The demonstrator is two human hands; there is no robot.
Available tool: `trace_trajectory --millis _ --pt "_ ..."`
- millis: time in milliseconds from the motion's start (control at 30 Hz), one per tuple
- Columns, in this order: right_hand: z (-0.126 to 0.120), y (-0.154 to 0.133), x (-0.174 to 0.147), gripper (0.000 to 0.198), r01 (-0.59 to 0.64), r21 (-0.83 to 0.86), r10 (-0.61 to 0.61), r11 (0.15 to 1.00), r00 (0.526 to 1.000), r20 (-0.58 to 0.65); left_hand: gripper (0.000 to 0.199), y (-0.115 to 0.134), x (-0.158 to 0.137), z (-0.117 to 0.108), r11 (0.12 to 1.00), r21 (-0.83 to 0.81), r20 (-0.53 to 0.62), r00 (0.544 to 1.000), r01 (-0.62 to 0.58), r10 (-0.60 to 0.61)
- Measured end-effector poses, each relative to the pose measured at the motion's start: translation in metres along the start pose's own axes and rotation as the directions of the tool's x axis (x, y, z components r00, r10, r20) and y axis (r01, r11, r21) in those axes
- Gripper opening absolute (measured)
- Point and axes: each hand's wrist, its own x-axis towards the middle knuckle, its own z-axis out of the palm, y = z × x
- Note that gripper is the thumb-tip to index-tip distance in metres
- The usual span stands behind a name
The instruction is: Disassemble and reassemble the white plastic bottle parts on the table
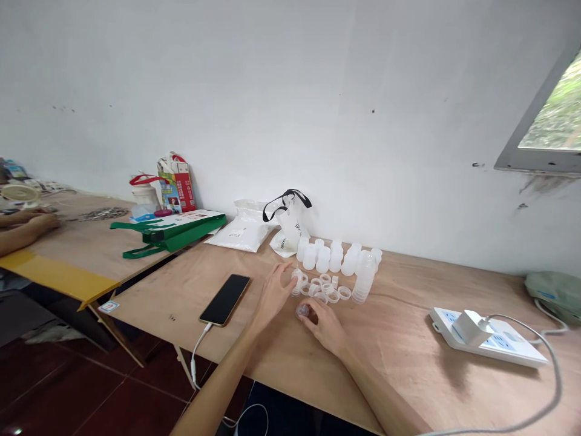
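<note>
My right hand (324, 325) pinches a small clear round plastic piece (302, 310) just above the wooden table. Thumb and fingers of my left hand (275, 292) close around a short stack of clear plastic pieces (296, 283) at the left end of a group. Beside it lie several loose translucent plastic rings (344, 293), some overlapping. Behind the rings stand white translucent plastic cups (322, 259) in a cluster. A taller stack of clear round pieces (364, 277) leans at the right of the rings.
A phone (225, 300) on a charging cable lies left of my hands. Behind are a white plastic package (242, 233) and a white bag with black handles (290, 227). A power strip (488, 339) sits at right. On the left table are a green bag (175, 233) and another person's hands (40, 223).
</note>
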Motion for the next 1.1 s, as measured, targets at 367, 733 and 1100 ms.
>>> trace_trajectory --millis 367,733,1100 --pt "0.0 0.001 0.001 0.015 -0.01 0.111 0.019 0.994 0.997 -0.077 0.016 0.006 -0.042 -0.007 0.991 -0.095 0.385 0.921 0.097 -0.053" --pt "-0.002 0.004 0.0 0.018 -0.04 0.131 0.055 0.991 0.992 -0.116 0.024 -0.011 -0.043 0.004 0.995 -0.025 0.441 0.894 0.1 -0.079" --pt "-0.001 -0.009 -0.006 0.023 0.131 -0.158 -0.131 0.979 0.991 0.015 0.046 -0.029 -0.041 -0.032 0.997 -0.027 0.561 0.826 0.073 -0.045"
